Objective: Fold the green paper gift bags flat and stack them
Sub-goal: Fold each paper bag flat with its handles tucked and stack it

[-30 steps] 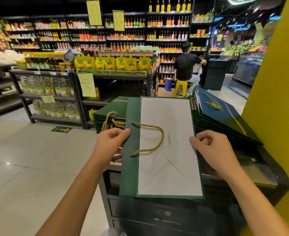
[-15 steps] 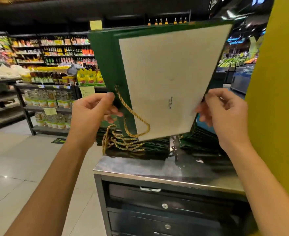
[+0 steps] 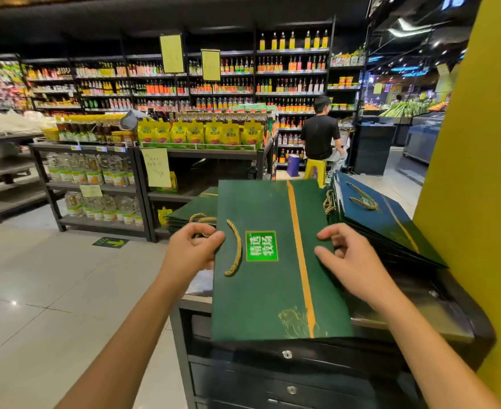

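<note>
Supermarket shelves [image 3: 290, 84] behind, our green bag [image 3: 272, 290] lies flat on the near steel counter [image 3: 405, 326]: light, stiff, easily creased. Our left hand [image 3: 193, 249] pinches its left edge; our right hand [image 3: 352, 264] touches the right edge, grip unclear. Hold edges.

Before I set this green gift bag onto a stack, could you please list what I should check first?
1. Folded flat: ok; the green gift bag lies flat, printed face up.
2. Grip: ok; the left hand pinches its left edge, the right hand holds its right edge.
3. Handle: ok; the rope handle lies flat on the bag's face.
4. Reach: ok; the left stack sits just behind the left hand.
5. Tidiness: not ok; the right stack is fanned out and sloping.
6. Support: cannot tell; the bag's near edge overhangs the front of the metal cabinet.
</note>
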The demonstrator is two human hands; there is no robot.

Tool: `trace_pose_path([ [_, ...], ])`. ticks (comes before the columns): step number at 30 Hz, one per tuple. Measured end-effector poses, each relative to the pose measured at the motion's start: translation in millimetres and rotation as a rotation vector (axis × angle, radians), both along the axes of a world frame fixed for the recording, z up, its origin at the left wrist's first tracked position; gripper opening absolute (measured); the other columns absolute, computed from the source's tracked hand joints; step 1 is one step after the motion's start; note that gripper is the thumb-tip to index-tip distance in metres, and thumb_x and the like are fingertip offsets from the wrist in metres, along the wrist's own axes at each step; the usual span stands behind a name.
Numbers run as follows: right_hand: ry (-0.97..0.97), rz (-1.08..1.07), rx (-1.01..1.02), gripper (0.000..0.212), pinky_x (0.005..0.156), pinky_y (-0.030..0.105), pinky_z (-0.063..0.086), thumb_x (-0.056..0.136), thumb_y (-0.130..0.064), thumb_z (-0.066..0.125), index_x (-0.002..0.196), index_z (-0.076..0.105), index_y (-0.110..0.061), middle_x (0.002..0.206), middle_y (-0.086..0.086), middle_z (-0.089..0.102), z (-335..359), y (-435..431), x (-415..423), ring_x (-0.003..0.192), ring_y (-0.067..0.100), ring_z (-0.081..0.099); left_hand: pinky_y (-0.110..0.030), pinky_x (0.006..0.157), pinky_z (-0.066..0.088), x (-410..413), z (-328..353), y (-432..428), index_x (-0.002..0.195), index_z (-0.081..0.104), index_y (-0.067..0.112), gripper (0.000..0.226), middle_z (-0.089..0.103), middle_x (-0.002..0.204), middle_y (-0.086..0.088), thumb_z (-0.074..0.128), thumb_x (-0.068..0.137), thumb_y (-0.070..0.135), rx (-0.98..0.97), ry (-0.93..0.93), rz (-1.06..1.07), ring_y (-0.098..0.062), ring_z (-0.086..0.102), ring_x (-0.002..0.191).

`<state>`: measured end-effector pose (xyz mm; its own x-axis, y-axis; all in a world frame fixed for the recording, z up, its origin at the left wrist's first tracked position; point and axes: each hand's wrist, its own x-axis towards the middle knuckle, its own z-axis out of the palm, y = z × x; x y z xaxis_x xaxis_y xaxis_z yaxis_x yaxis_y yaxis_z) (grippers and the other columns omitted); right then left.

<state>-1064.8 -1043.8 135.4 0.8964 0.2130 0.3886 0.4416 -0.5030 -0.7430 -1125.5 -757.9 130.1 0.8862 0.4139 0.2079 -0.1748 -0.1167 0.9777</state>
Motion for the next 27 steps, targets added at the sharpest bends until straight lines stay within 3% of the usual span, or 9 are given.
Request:
trace_pose_path([
  [4, 0.050, -0.052, -0.234, 0.020, 0.071, 0.030, 0.041, 0.094, -0.026, 0.067, 0.112, 0.058, -0.028, 0.103, 0.004, 0.062, -21.9, 1.1, 0.4, 0.085, 0.021, 0.059, -0.026, 0.056, 0.059, 2.7, -23.1, -1.5, 0.105, 0.070, -0.004, 0.022, 0.077, 0.084, -0.011, 0.063, 0.099, 0.016, 0.061, 0.170, -0.174, -0.017, 0.070, 0.065],
  [8, -0.219, -0.203, -0.285, 0.022, 0.089, 0.029, 0.038, 0.089, -0.027, 0.074, 0.110, 0.069, -0.023, 0.116, -0.001, 0.051, -21.4, 13.4, -3.0, 0.108, 0.019, 0.048, -0.025, 0.054, 0.058, 1.1, -33.6, -2.9, 0.100, 0.071, -0.005, 0.024, 0.076, 0.079, -0.012, 0.063, 0.100, 0.017, 0.086, 0.113, -0.128, -0.015, 0.068, 0.061],
  [13, -0.205, 0.083, -0.205, 0.023, 0.085, 0.026, 0.051, 0.090, -0.038, 0.072, 0.109, 0.072, -0.025, 0.102, -0.009, 0.062, -6.5, 75.9, -14.4, 0.088, 0.004, 0.057, -0.033, 0.059, 0.060, 0.0, -41.8, -2.9, 0.094, 0.074, 0.001, 0.021, 0.077, 0.079, -0.014, 0.067, 0.098, 0.021, 0.104, 0.079, -0.071, -0.026, 0.070, 0.067],
  [18, -0.206, 0.039, -0.299, 0.039, 0.087, 0.036, 0.053, 0.085, -0.057, 0.070, 0.112, 0.074, -0.030, 0.103, -0.007, 0.062, -5.6, 126.9, -10.2, 0.097, 0.012, 0.060, -0.031, 0.054, 0.059, -0.6, -41.6, -5.6, 0.088, 0.074, -0.002, 0.027, 0.076, 0.074, -0.014, 0.072, 0.094, 0.025, 0.117, 0.053, -0.046, -0.023, 0.070, 0.062],
  [23, -0.228, -0.030, -0.323, 0.018, 0.085, 0.034, 0.050, 0.091, -0.045, 0.070, 0.100, 0.077, -0.030, 0.103, -0.007, 0.063, -5.6, 136.2, -9.8, 0.098, 0.014, 0.060, -0.031, 0.054, 0.059, -0.8, -43.4, -2.4, 0.088, 0.074, 0.001, 0.022, 0.075, 0.072, -0.012, 0.069, 0.096, 0.021, 0.124, 0.062, -0.065, -0.018, 0.068, 0.058],
  [27, -0.241, -0.044, -0.339, 0.014, 0.082, 0.034, 0.051, 0.095, -0.036, 0.065, 0.097, 0.076, -0.028, 0.102, -0.008, 0.064, -10.9, 136.2, -10.0, 0.096, 0.015, 0.061, -0.029, 0.051, 0.057, -1.9, -43.0, -0.4, 0.091, 0.074, 0.000, 0.021, 0.075, 0.071, -0.012, 0.067, 0.097, 0.019, 0.111, 0.080, -0.090, -0.017, 0.068, 0.055],
])
